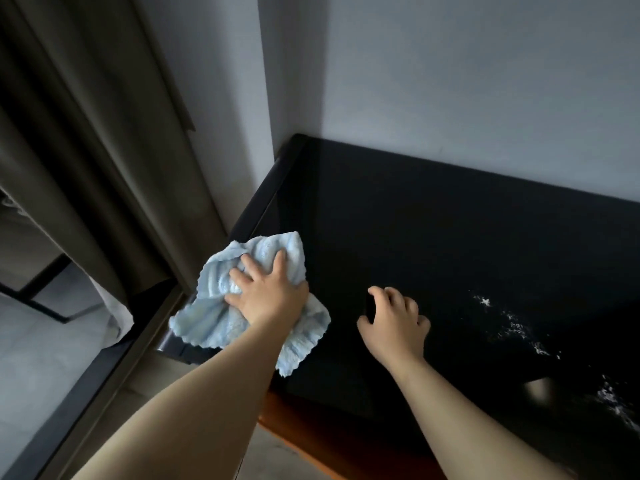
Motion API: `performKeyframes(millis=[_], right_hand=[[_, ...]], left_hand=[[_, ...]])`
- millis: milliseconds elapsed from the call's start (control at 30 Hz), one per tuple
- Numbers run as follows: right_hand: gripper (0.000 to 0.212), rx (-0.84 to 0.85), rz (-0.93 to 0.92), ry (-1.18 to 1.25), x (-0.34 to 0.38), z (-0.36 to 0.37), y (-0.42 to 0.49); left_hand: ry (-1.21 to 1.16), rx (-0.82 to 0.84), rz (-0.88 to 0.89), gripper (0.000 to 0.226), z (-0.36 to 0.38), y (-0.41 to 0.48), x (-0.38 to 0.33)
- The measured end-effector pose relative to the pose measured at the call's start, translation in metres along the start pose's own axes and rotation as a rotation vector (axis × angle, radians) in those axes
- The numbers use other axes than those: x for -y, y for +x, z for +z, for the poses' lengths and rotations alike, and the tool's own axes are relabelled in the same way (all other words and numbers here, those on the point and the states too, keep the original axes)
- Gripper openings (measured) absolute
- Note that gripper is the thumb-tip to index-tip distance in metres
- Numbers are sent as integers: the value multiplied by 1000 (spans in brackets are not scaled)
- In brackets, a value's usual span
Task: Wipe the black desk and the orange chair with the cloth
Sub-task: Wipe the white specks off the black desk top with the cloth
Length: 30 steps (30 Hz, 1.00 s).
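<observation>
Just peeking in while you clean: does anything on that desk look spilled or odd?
Yes. White specks and smears lie scattered across the right part of the black desk, like a spill or residue. The cloth under the left hand is at the desk's left edge, away from them.

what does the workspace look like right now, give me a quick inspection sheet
surface: black desk against the wall, white specks or smears toward its right side
job's things: light blue cloth crumpled at the desk's left edge, partly overhanging; orange chair edge showing under the desk's near edge
clutter: nothing seen
hands: left hand presses the cloth, fingers spread; right hand rests on the desk, fingers loosely curled, holding nothing
cables: nothing seen
surroundings: grey wall, dark curtain and window frame at left
</observation>
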State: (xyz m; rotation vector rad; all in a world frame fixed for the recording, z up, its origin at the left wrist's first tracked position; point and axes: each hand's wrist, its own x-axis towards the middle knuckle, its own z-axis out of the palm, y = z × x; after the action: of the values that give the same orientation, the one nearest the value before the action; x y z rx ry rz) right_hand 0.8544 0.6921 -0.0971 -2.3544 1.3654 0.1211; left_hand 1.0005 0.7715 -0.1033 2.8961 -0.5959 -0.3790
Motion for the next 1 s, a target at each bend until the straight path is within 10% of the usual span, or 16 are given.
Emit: performKeyframes(millis=[233,467,633,767,933,1000], right_hand=[[48,-132,-34,-99,-8,16,-4],[45,-159,-53,-112,-8,19,-4],[44,-64,3,-74,9,7,0],[45,-6,-105,-39,25,10,-5],[41,-45,-74,8,17,4,-5],[40,-61,-38,39,11,1,-4]], left_hand=[[-139,-84,692,49,-7,-6,36],[211,-156,551,55,-13,24,118],[-147,-205,-324,46,-38,47,153],[-7,-264,310,60,-21,23,131],[-103,-125,-375,42,-37,32,172],[-81,-300,-215,50,-38,29,146]])
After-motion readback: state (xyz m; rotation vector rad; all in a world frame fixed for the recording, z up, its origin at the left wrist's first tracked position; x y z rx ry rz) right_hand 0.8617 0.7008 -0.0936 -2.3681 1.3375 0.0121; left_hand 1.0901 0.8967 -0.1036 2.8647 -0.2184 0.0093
